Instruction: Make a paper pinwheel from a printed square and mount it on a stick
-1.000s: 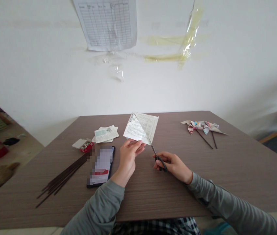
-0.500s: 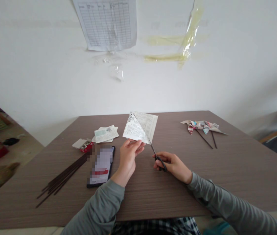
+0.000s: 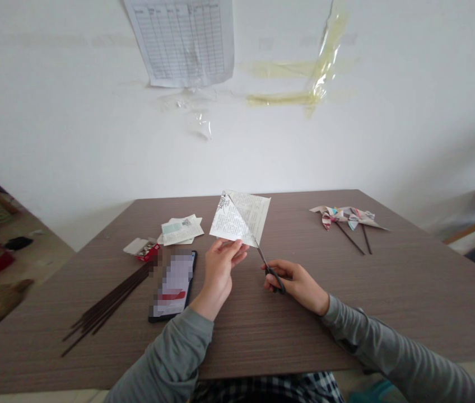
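My left hand point(image 3: 222, 270) pinches the lower edge of a printed paper square point(image 3: 231, 218), thumb on top and fingers beneath. A diagonal line splits the sheet into a lighter and a darker half. My right hand point(image 3: 298, 281) is closed around the black handles of a pair of scissors point(image 3: 274, 278). The blades meet the paper at its near corner, close to that diagonal; how far they reach into the sheet is hard to see. Left of my left hand lies a phone point(image 3: 175, 284) with a partly blurred screen.
More paper squares point(image 3: 182, 229) lie at the back left beside an open small red-and-white box point(image 3: 147, 250). Thin dark sticks point(image 3: 109, 302) rest at the left. Two paper pinwheels point(image 3: 342, 217) on sticks are at the right. A white wall point(image 3: 94, 129) rises behind the table point(image 3: 258, 341).
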`<state>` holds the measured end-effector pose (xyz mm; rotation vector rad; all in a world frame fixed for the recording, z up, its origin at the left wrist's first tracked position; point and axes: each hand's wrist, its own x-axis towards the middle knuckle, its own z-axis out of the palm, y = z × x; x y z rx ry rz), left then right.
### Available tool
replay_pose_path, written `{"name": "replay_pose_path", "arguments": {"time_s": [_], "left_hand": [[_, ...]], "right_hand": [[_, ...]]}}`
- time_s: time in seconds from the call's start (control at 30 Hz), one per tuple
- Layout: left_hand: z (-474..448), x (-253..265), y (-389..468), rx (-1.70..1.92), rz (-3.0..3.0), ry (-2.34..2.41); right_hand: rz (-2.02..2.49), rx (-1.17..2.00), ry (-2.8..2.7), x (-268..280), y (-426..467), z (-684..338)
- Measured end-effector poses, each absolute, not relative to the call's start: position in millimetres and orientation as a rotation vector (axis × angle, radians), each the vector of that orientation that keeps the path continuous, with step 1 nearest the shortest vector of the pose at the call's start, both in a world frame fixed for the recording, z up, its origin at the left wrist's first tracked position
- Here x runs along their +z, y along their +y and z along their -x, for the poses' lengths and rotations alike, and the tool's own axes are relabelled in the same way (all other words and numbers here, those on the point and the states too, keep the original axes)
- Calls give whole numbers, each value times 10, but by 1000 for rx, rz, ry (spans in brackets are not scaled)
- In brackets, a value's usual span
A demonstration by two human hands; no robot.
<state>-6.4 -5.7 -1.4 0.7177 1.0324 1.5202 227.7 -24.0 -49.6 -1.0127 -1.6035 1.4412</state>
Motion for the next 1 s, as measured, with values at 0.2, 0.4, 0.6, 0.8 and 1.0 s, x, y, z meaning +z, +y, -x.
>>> {"name": "replay_pose_path", "arguments": {"time_s": [0.2,0.4,0.6,0.8,1.0], "left_hand": [[59,9,-68,1516,-704,1044],[51,33,-73,1517,-689,1043],[48,36,-77,1518,-677,1044],[58,18,-78,1514,-716,1053],[65,24,-79,1505,-713,1058]], "right_hand": [[1070,1405,-1566,-396,-297,-2243],[1074,1396,-1604,-425,-277,-2257],[1053,1415,-1620,-514,-231,-2275],[1062,1392,-1584,-462,-266,-2264],[1057,1405,-1592,-479,-250,-2268]]}}
